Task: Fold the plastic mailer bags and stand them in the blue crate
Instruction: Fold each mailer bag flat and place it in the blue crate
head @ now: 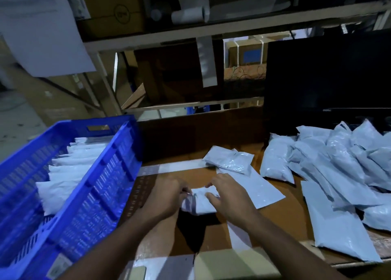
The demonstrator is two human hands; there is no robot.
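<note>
Both forearms reach forward over the brown tabletop (pixel 281 220). The left hand (pixel 167 197) and the right hand (pixel 229 195) meet on one small mailer bag (pixel 197 203), their fingers curled and pinching its edges. The blue crate (pixel 99 186) stands just left, holding upright folded bags (pixel 69 169).

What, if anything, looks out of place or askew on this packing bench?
Nothing is spilled or visibly damaged. The unfolded mailer bags lie in a loose, overlapping heap at the right. Folded ones stand in a row in the blue crate. Both hands, left hand and right hand, grip one bag.
</note>
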